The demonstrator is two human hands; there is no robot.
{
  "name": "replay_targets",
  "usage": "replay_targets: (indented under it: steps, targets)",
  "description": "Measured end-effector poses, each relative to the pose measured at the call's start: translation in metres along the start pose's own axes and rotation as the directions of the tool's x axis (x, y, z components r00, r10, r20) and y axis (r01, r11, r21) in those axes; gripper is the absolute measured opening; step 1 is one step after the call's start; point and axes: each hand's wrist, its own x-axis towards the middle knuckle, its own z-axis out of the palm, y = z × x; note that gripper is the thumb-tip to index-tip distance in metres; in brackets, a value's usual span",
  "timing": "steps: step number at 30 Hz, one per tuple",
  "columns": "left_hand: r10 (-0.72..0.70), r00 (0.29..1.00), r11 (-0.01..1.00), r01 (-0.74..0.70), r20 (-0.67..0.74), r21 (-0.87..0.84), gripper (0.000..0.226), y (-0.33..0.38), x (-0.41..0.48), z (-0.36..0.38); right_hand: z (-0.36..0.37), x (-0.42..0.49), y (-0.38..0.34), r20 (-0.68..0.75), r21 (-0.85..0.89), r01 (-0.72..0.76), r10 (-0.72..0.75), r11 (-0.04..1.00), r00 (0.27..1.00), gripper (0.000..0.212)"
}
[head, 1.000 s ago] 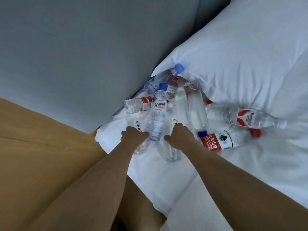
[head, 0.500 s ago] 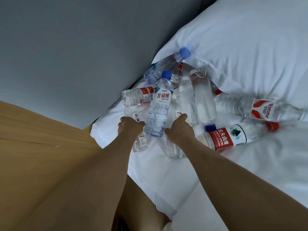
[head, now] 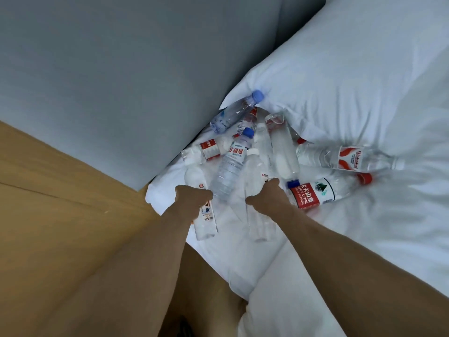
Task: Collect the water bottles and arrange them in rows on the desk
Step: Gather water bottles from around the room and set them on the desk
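Step in hand: collection from the pile on the bed; no rows started.

Left grip is closed round a white-labelled bottle. Right grip is closed round a clear bottle. On both, the base points back toward the wrist and the cap points away.

Between the grips lies a blue-capped bottle, not held. The other bottles lie beyond the grips, against the pillow.

Contents: caps on and apparently clear water; fill levels unreadable.

Next, probably: lift both bottles without dragging neighbours and carry them to the tabletop, which is not in view.

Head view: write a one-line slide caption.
Left hand grips a white-labelled bottle, right hand a clear bottle, amid the pile on the bed.
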Motion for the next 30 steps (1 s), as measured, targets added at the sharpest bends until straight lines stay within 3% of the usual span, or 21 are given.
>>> replay_targets:
  steps: [2, 5, 10, 13, 16, 19, 24, 30]
  targets:
    - [0.074, 0.997, 0.997, -0.074, 0.011, -0.023, 0.070, 0.014, -0.021, -0.001, -0.017, -0.016, -0.004, -0.018, 0.032, 0.017, -0.016, 0.999, 1.000, 0.083]
    - [0.244, 0.969, 0.968, -0.242, 0.034, -0.060, 0.076, 0.043, -0.056, 0.004, -0.048, -0.040, -0.011, -0.046, 0.081, 0.047, -0.043, 0.996, 0.998, 0.083]
    - [0.463, 0.880, 0.886, -0.464, 0.109, -0.021, 0.050, 0.101, -0.123, 0.019, -0.112, -0.078, -0.025, -0.193, 0.182, 0.128, -0.092, 0.975, 0.977, 0.083]
    - [0.539, 0.828, 0.835, -0.550, 0.156, 0.034, 0.059, 0.136, -0.160, 0.032, -0.157, -0.102, -0.028, -0.300, 0.188, 0.197, -0.135, 0.962, 0.944, 0.075]
    - [0.593, 0.774, 0.777, -0.623, 0.221, 0.096, 0.049, 0.167, -0.203, 0.045, -0.202, -0.128, -0.021, -0.427, 0.189, 0.246, -0.146, 0.951, 0.892, 0.070]
    - [0.663, 0.700, 0.702, -0.704, 0.263, 0.106, 0.038, 0.194, -0.246, 0.062, -0.243, -0.157, -0.009, -0.541, 0.215, 0.260, -0.107, 0.942, 0.834, 0.067]
    - [0.736, 0.557, 0.584, -0.810, 0.385, 0.055, 0.042, 0.223, -0.330, 0.100, -0.304, -0.218, 0.025, -0.686, 0.262, 0.277, -0.024, 0.925, 0.727, 0.063]
    - [0.788, 0.358, 0.429, -0.903, 0.501, -0.030, 0.034, 0.217, -0.446, 0.146, -0.356, -0.302, 0.085, -0.791, 0.294, 0.220, 0.108, 0.930, 0.603, 0.063]
